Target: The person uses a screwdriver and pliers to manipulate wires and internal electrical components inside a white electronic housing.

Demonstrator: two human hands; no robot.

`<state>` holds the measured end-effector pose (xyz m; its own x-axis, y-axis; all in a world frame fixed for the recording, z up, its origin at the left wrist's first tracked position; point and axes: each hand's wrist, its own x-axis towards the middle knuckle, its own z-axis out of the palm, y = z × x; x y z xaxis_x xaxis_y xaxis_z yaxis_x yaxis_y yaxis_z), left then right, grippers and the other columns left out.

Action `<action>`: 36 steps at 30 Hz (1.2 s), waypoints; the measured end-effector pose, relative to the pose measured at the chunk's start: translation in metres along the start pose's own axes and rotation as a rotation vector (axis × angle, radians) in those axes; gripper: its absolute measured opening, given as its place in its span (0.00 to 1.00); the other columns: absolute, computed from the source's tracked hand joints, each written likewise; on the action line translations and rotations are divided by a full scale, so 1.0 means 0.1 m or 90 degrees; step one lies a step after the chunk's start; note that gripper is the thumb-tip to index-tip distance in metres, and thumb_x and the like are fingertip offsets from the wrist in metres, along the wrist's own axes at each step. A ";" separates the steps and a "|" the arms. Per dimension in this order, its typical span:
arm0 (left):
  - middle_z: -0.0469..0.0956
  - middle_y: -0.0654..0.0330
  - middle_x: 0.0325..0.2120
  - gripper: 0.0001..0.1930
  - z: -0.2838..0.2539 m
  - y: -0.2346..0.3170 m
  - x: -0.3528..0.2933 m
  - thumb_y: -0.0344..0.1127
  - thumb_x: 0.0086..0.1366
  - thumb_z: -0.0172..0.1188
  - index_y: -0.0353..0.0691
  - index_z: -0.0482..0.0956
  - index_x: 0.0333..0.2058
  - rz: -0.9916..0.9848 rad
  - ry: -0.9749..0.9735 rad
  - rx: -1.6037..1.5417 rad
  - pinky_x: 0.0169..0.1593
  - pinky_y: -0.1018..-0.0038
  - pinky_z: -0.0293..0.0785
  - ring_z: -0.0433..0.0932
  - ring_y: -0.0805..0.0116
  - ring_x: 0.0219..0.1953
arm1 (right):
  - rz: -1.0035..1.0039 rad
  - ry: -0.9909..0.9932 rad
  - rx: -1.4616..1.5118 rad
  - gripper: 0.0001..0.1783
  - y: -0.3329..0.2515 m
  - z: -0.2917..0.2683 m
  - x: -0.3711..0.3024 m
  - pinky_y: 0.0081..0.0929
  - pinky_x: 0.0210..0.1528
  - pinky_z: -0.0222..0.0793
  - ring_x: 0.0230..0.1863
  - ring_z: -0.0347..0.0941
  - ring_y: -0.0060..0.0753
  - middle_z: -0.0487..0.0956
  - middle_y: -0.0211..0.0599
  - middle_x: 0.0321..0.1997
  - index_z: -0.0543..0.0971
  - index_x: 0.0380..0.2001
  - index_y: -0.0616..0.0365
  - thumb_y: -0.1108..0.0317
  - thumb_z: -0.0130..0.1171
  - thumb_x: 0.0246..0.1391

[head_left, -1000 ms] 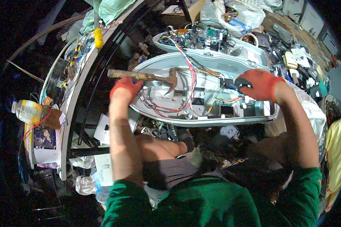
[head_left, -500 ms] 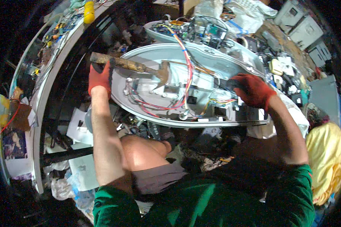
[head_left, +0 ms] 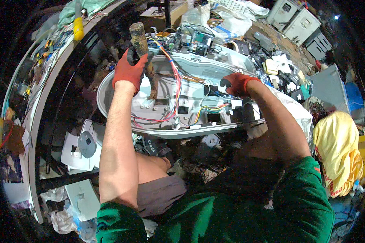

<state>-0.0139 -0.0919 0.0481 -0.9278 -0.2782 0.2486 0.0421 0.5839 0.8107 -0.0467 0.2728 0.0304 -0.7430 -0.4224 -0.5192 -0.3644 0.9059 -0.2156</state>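
Note:
My left hand [head_left: 130, 69], in a red and black glove, is wrapped round the worn handle of a hammer [head_left: 138, 37]. The hammer stands tilted, handle end up, its rusty head low over the left part of a large grey plastic housing [head_left: 170, 133]. Inside the housing lie red, yellow and other wires [head_left: 175, 73], small white parts and dark square openings. My right hand [head_left: 238, 84], gloved the same, is closed at the housing's right part; whatever its fingers grip is too small to make out.
Behind the housing is a second shell with circuit boards [head_left: 200, 40]. A heap of small electronic parts [head_left: 278, 69] spreads at the right, by a yellow sack [head_left: 336, 152]. At the left runs a bench edge [head_left: 44, 109] with a yellow-handled tool [head_left: 78, 28].
My left hand has turned the hammer from lying nearly level to steeply upright. The view has shifted, so the housing sits further left. My right hand remains at the housing's right part.

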 end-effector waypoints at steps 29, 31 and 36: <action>0.81 0.59 0.39 0.15 -1.17 -0.57 -0.50 0.28 0.61 0.54 0.39 0.79 0.47 0.078 -0.113 0.032 0.50 0.75 0.70 0.76 0.73 0.42 | -0.160 0.223 0.077 0.32 -0.58 -0.65 -0.77 0.34 0.51 0.69 0.48 0.75 0.42 0.77 0.45 0.51 0.64 0.62 0.47 0.76 0.54 0.53; 0.81 0.58 0.39 0.15 -1.18 -0.53 -0.49 0.30 0.61 0.53 0.42 0.79 0.46 0.095 -0.112 0.011 0.50 0.73 0.71 0.77 0.69 0.42 | -0.185 0.235 0.058 0.27 -0.84 -0.76 -0.78 0.32 0.51 0.70 0.47 0.75 0.41 0.77 0.44 0.49 0.67 0.60 0.51 0.74 0.54 0.55; 0.81 0.54 0.40 0.15 -1.20 -0.46 -0.51 0.33 0.61 0.53 0.45 0.79 0.46 0.117 -0.155 0.008 0.51 0.71 0.72 0.79 0.62 0.43 | -0.336 0.288 0.276 0.24 -1.51 -0.91 -0.53 0.30 0.53 0.69 0.51 0.73 0.32 0.75 0.40 0.50 0.69 0.55 0.58 0.62 0.56 0.57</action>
<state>0.0756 -0.1959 0.0614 -0.9666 0.0227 0.2552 0.2143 0.6172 0.7570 -0.0031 0.1563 0.1656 -0.7220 -0.6840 0.1039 -0.5496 0.4759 -0.6866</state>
